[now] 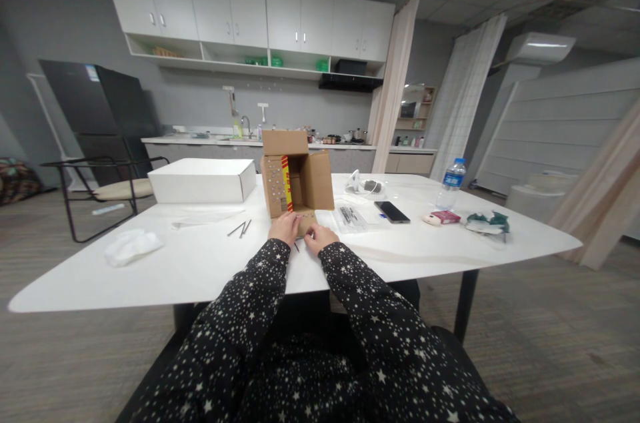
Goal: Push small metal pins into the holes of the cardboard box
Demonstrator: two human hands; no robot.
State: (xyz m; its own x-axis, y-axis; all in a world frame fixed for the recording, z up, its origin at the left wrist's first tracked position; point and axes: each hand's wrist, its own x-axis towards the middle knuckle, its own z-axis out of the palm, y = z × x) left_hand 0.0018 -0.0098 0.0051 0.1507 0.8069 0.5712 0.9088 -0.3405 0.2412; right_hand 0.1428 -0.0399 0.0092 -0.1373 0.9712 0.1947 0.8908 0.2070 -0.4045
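Observation:
An open cardboard box (pixel 297 186) stands on the white table with its flaps spread and a red and yellow printed strip down one edge. Its front flap hangs toward me. My left hand (pixel 284 229) is closed on the left side of that flap, near the box's lower corner. On the flap's right edge, my right hand (pixel 321 238) has its fingers bent and pressed together. Both sets of fingertips are partly hidden. A thin dark rod (pixel 297 247) lies on the table between the hands.
Left are a white box (pixel 203 181), slim metal rods (pixel 244 229) and a crumpled white bag (pixel 133 247). Right are a clear plastic packet (pixel 351 218), a phone (pixel 393 212), a pink pack (pixel 445 217), a water bottle (pixel 453 184) and a green-and-white wrapper (pixel 487 224).

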